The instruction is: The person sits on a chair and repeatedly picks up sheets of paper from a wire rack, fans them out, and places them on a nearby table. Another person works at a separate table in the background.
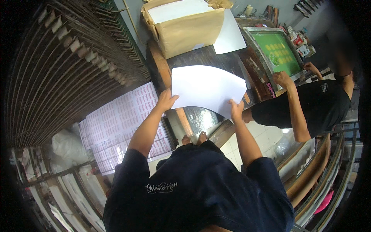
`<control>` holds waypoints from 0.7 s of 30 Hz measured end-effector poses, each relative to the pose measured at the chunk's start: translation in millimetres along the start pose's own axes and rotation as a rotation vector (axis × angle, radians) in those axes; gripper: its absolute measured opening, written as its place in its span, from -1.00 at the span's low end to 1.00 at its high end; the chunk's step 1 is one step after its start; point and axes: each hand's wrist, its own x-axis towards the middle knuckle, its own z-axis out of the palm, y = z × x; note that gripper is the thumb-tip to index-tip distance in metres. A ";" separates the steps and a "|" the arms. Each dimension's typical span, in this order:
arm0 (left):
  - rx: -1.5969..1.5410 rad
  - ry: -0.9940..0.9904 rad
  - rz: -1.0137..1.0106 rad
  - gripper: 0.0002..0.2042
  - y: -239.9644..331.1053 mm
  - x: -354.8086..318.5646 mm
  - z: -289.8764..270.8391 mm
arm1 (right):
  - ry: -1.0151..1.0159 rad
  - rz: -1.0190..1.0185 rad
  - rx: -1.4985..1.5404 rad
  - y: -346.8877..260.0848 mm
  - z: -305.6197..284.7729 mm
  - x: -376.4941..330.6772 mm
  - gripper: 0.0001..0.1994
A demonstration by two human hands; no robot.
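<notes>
A large blank white paper sheet (pixel 208 87) hangs between my two hands, bowed along its near edge; whether it is one sheet or several I cannot make out. My left hand (pixel 166 100) pinches its near left corner, thumb on top. At the near right side my right hand (pixel 236 110) grips the paper, thumb also uppermost. Beneath the paper lies a dark worktable (pixel 193 60) with a wooden edge. Just beyond stands a stack of white paper in an opened brown wrapper (pixel 191 36), and one white sheet (pixel 230 34) leans out beside it.
On the right, a co-worker (pixel 313 104) holds their hands by a green framed printing screen (pixel 276 52). Wire drying racks (pixel 58 73) rise at the left. Below them lie red-printed sheets (pixel 123 123). Shelves with boards (pixel 309 174) stand near right.
</notes>
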 end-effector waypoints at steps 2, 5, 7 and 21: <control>-0.045 -0.013 0.019 -0.64 10.5 -12.6 -5.2 | 0.026 -0.100 0.132 13.9 -3.4 -16.1 -0.61; -0.152 -0.017 -0.040 -0.62 -0.6 -27.0 2.1 | -0.028 -0.040 -0.012 18.5 -18.2 -17.1 -0.54; -0.182 0.020 -0.006 -0.55 -4.0 -30.7 4.3 | -0.079 -0.045 -0.061 -2.1 -21.2 -27.1 -0.42; 0.232 0.506 0.492 -0.31 48.7 -50.1 -3.5 | 0.048 -0.742 -0.305 -61.7 -46.3 -43.2 0.10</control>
